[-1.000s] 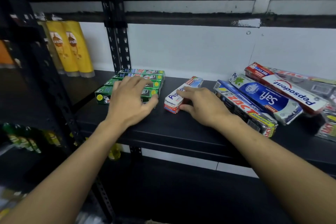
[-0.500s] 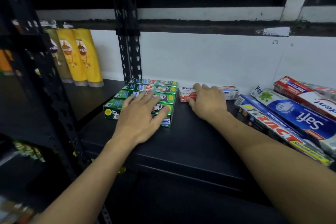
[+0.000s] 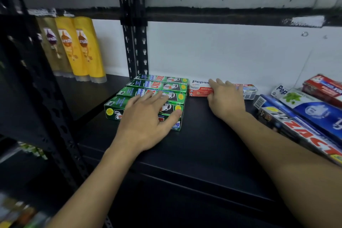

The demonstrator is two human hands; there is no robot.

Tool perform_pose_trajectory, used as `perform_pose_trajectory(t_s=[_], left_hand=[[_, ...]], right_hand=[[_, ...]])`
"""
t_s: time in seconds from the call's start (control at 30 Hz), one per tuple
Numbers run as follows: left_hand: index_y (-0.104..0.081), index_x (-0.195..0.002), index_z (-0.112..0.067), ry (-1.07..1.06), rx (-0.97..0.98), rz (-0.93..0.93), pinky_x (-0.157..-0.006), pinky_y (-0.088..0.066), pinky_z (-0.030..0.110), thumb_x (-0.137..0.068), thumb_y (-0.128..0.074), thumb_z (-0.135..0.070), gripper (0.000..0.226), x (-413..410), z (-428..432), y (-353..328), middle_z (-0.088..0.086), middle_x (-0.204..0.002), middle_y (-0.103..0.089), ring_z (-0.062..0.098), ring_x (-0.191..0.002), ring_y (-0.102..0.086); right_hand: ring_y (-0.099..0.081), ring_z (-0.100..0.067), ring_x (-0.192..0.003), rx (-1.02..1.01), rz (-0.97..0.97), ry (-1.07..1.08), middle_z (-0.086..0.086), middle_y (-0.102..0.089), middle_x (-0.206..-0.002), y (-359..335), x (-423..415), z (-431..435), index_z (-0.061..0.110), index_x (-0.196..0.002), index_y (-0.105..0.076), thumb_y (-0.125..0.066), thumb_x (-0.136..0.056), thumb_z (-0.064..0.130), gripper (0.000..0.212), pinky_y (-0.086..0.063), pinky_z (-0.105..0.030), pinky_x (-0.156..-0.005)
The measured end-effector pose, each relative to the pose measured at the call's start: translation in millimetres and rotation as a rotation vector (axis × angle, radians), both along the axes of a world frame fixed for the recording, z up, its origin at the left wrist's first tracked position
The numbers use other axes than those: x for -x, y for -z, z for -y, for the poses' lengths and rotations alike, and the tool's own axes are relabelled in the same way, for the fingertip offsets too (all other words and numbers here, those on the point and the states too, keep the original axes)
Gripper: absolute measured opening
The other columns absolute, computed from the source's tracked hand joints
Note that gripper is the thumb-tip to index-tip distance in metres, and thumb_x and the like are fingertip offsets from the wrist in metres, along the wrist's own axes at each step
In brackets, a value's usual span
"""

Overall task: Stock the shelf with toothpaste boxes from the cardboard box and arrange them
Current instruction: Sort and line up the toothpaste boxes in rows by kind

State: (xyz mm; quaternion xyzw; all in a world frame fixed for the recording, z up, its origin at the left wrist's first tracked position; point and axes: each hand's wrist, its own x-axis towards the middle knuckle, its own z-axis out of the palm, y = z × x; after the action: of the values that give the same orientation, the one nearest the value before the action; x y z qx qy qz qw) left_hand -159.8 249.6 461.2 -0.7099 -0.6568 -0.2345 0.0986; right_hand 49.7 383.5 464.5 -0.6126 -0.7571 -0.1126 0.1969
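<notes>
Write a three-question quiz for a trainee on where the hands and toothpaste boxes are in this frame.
1. True or false: the left hand rests flat on the green boxes.
2. What does the right hand touch? A. the green boxes; B. the red-and-white Pepsodent box; C. nothing.
3. Fill in: ___ green boxes lie side by side on the shelf.
Key: 1 true; 2 B; 3 four.
</notes>
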Motion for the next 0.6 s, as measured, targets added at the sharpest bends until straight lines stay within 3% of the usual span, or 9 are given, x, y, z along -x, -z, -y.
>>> perform_pose_trajectory(t_s=[0.2,0.37,0.6], left_hand=[[-0.044,-0.146,-0.035,0.012,0.002,0.012,-0.119,-0.011,0.035,-0.082,-0.016,-0.078,0.082,0.5,1.7,-1.3,-0.013,-0.156,-0.034,0.008,-0.147,-0.023],[-0.045,-0.145,-0.035,0.01,0.006,0.019,-0.121,-0.012,0.036,-0.08,-0.014,-0.08,0.085,0.4,1.5,-1.2,-0.014,-0.155,-0.037,0.007,-0.147,-0.024],[-0.045,-0.145,-0.035,0.013,0.011,0.023,-0.12,-0.011,0.035,-0.081,-0.014,-0.079,0.084,-0.5,3.6,-1.8,-0.014,-0.155,-0.037,0.007,-0.147,-0.024]], right_hand=[[-0.05,-0.03,-0.118,-0.034,-0.042,0.028,-0.003,-0.059,-0.125,-1.2,1.2,1.5,0.02,-0.136,-0.045,-0.043,-0.096,0.024,0.04,-0.034,-0.05,-0.107],[-0.051,-0.03,-0.113,-0.056,-0.084,0.044,-0.007,-0.061,-0.112,-4.1,2.7,6.9,0.018,-0.126,-0.053,-0.045,-0.097,0.021,0.031,-0.033,-0.046,-0.104],[-0.052,-0.03,-0.111,-0.052,-0.036,0.045,-0.003,-0.06,-0.114,-3.4,3.0,3.0,0.019,-0.123,-0.053,-0.041,-0.097,0.025,0.029,-0.034,-0.046,-0.099]])
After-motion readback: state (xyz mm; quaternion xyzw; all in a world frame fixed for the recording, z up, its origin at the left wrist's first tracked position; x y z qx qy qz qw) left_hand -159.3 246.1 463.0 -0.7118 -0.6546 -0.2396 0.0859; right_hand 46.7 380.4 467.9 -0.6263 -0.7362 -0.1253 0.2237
